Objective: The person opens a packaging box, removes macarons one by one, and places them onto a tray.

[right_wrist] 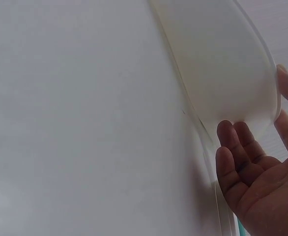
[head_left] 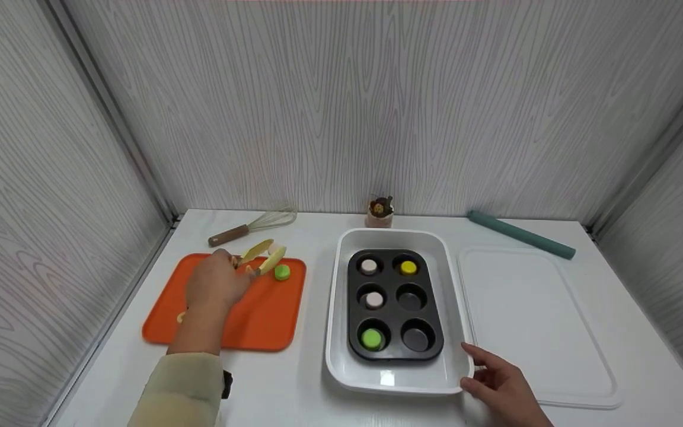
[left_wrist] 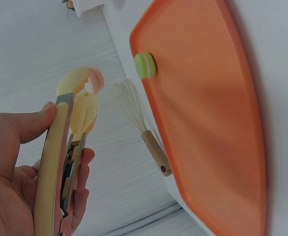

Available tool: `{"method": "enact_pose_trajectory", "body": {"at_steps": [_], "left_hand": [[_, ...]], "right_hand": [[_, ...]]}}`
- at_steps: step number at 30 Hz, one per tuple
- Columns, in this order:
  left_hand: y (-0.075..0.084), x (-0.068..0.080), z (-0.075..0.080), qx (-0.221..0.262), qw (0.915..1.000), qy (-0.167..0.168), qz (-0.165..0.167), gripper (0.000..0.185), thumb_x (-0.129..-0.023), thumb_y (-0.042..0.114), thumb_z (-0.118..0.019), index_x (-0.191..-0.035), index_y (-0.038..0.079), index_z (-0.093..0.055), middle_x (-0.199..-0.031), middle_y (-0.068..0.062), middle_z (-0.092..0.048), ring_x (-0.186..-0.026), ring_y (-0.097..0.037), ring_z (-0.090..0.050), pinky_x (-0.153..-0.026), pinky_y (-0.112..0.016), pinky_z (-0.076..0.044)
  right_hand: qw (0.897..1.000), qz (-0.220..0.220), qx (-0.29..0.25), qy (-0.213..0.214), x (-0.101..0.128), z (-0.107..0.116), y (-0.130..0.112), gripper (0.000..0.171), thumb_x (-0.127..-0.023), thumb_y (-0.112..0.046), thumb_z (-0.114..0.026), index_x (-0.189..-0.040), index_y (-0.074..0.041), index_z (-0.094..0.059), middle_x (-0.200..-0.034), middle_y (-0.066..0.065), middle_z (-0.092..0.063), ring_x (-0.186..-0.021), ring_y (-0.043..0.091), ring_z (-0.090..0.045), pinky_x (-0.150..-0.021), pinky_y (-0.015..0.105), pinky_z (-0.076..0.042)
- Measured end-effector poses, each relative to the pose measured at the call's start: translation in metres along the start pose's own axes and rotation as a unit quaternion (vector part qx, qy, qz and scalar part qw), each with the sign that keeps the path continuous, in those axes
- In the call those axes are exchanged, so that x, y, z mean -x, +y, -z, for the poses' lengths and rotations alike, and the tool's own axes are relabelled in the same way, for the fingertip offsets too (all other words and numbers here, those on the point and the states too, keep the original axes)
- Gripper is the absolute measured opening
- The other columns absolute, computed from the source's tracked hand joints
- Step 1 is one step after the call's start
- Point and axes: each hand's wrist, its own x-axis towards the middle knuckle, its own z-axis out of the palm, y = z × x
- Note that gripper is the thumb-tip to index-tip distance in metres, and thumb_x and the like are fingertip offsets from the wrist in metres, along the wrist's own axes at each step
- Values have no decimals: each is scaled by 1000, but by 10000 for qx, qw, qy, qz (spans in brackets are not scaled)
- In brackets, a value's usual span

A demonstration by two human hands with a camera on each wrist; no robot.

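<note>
The left hand [head_left: 216, 286] grips yellow tongs [left_wrist: 60, 162], with the thumb on one arm and the fingers curled around the other. The tong tips pinch a pale pink macaron [left_wrist: 94, 81]. Just beyond the tips, a green macaron [head_left: 282, 272] lies on the orange cutting board [head_left: 270, 320]. The right hand [head_left: 498, 385] rests with relaxed fingers against the near right corner of the white baking dish [head_left: 341, 356], which holds the muffin tin [head_left: 392, 308].
</note>
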Motion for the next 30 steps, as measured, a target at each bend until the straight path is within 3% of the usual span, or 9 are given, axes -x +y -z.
{"method": "enact_pose_trajectory", "body": {"at_steps": [4,7,11,15,30], "left_hand": [[-14,-6,-2,-41,9995,-122,304,58,-98,37,-74,-132,-6,-57,-119,-23,-65,-102,-38,-61,-86,-52,-53],[-23,-8,-4,-39,9985,-202,500,52,-97,37,-74,-124,-4,-60,-110,-20,-65,-95,-35,-60,-77,-47,-53],[-35,-8,-7,-73,9979,-226,596,44,-97,37,-74,-112,-2,-62,-98,-17,-64,-84,-33,-59,-65,-42,-49],[-44,-8,-10,-130,9977,-249,617,43,-97,34,-75,-111,-3,-60,-96,-17,-63,-83,-33,-58,-65,-42,-48],[-55,-11,-11,-156,9968,-308,718,45,-93,38,-77,-106,-3,-62,-91,-16,-61,-83,-32,-58,-65,-40,-48]], "right_hand": [[9999,-99,1,18,1,-1,0,62,-93,-1,-78,-148,11,-52,-111,19,-62,-77,14,-67,-68,26,-57],[9999,-114,-59,18,3,-1,1,62,-93,0,-78,-148,12,-51,-111,19,-60,-77,14,-68,-68,26,-57],[9997,-139,-188,8,3,-1,0,62,-93,1,-77,-149,12,-50,-112,21,-60,-78,15,-68,-69,26,-57],[9996,-196,-190,-5,3,-1,-1,63,-94,0,-77,-149,11,-50,-112,20,-60,-79,15,-68,-69,26,-57],[9995,-267,-190,-48,-1,-1,-3,64,-94,-1,-77,-150,11,-49,-114,23,-63,-80,17,-69,-70,26,-57]]}}
